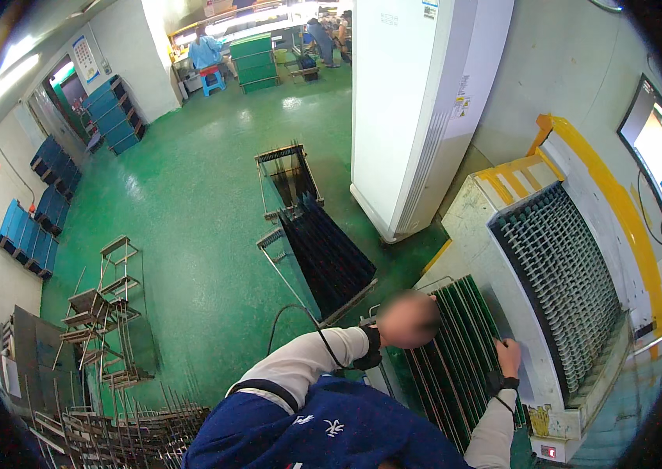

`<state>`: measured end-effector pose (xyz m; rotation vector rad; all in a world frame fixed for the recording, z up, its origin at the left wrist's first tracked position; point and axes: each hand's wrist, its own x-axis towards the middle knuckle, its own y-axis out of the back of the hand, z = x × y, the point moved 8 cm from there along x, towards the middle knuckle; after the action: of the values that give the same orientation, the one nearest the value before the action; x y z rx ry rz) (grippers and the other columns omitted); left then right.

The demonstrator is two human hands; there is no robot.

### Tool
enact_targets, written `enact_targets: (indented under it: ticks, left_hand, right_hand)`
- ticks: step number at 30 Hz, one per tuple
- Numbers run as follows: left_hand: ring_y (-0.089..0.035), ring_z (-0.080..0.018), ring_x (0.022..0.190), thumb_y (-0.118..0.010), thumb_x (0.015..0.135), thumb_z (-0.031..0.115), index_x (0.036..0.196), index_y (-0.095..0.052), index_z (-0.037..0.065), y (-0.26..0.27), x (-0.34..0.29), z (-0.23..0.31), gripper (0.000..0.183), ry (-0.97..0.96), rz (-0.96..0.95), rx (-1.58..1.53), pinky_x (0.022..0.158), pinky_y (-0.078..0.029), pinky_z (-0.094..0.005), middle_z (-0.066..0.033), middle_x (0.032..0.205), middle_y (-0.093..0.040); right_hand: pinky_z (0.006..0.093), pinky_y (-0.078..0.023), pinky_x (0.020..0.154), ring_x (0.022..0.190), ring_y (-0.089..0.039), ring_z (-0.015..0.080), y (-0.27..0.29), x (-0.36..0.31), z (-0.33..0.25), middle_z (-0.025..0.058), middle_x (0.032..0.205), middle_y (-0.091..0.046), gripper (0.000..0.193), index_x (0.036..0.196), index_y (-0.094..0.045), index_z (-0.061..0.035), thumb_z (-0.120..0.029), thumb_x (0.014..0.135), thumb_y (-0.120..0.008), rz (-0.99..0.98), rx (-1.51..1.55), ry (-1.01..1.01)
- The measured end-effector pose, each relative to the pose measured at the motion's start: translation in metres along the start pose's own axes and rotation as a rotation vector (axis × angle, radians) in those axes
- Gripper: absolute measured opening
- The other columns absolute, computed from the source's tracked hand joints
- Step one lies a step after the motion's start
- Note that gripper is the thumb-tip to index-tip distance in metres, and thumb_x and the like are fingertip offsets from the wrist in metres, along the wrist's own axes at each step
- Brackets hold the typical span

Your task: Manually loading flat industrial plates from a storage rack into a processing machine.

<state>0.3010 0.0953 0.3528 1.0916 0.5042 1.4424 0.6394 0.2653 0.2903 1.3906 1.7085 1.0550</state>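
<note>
Thin green boards (456, 352) stand on edge in a tight row in front of me, in a rack whose frame is mostly hidden. My right hand (509, 357) is at the right end of the row, its fingers closed on the upper edge of the outermost green board. Above the row's far left end is my left hand (409, 319), smeared by a blur that hides its fingers; I cannot tell what it holds. Dark bands circle both wrists. Right of the boards is a machine with a bed of grey rollers (561, 281).
A metal rack of dark boards (327, 254) stands on the green floor, touching or close to another rack (288, 176). Beyond rises a tall white cabinet (401, 117). Bare metal racks (104, 313) are at left, blue crates (28, 238) along the wall. People (206, 51) sit far back.
</note>
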Motion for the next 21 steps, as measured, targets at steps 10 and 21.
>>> enact_targets:
  ticks: [10,21]
  left_hand:
    - [-0.046,-0.0336,0.129,-0.066,0.086,0.051,0.131,-0.059,0.012,-0.0013,0.0001,-0.0004,0.06,0.004,0.0,0.008,0.106,-0.04,-0.0464,-0.0122,0.15,-0.041]
    - [-0.047,-0.0335,0.128,-0.067,0.085,0.05,0.13,-0.06,0.012,0.0011,0.0,0.0007,0.059,-0.009,0.03,0.007,0.105,-0.041,-0.0461,-0.0124,0.149,-0.043]
  right_hand:
    - [0.0449,-0.045,0.062,0.066,-0.062,0.0397,0.0016,-0.0002,-0.0003,0.023,0.07,-0.063,0.041,0.076,-0.067,0.0027,-0.038,0.081,-0.071,0.016,-0.01,0.001]
    - [0.0447,-0.046,0.064,0.067,-0.064,0.0388,0.0024,-0.0002,-0.0014,0.0232,0.071,-0.065,0.041,0.078,-0.068,0.004,-0.037,0.081,-0.071,0.004,0.007,-0.012]
